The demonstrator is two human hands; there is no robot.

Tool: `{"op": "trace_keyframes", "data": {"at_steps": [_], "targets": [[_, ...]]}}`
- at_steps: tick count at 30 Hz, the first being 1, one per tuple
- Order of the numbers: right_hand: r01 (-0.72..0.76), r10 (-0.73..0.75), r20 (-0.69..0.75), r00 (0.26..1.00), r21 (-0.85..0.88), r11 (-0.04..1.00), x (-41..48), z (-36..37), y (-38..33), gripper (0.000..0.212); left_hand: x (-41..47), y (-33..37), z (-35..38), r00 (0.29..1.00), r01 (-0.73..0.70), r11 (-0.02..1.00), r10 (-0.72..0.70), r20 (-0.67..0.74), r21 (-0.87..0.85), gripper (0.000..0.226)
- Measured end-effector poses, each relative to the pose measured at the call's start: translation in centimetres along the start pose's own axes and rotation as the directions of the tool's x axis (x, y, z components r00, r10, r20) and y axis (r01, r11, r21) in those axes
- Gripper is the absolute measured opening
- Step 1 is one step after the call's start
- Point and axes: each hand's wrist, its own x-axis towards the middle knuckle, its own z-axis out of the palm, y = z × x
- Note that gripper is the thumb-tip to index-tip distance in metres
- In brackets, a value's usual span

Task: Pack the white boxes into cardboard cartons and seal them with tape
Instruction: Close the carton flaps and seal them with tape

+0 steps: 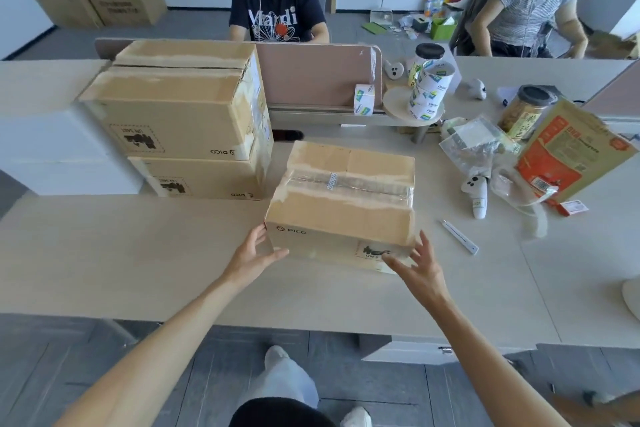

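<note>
A closed cardboard carton [341,208] sits on the desk [138,253] just in front of the person, its top seam covered by clear tape with a small patterned strip across the middle and "PICO" printed on the near face. Both arms reach toward it. The left hand [258,253] is open with fingers spread, its fingertips at the carton's near left corner and its thumb lying along the lower front face; it grips nothing. The right hand [420,265] is likewise open and splayed at the near right corner, thumb against the printed label, holding nothing. To the left and farther back, stacked cartons [166,114] of the same kind stand closed, 1 on top of another. Beside them at the frame's left edge are blurred pale blocks that look like white boxes [52,149]. Right of the carton, well apart from it, lie a slim white tool [460,236], a white controller [476,192], crumpled plastic bags [474,146] and an orange bag [568,156]. Tape rolls [429,90] are piled on a small round stand by the pink divider [311,76]. Behind the divider sits a person in a dark T-shirt [277,7].
</note>
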Motion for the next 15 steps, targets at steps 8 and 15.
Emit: {"op": "trace_keyframes", "data": {"at_steps": [8,15], "targets": [[-0.042,0.048,-0.049,0.998,0.108,0.993,1.4,1.9,2.1,0.066,3.0,-1.8,-0.8,0.998,-0.064,0.997,0.063,0.022,0.051,0.078],[-0.084,0.103,-0.177,0.979,0.114,0.99,3.3,4.3,3.8,0.045,8.2,-4.1,-0.1,0.992,-0.071,0.997,0.074,0.098,-0.028,0.086]]}}
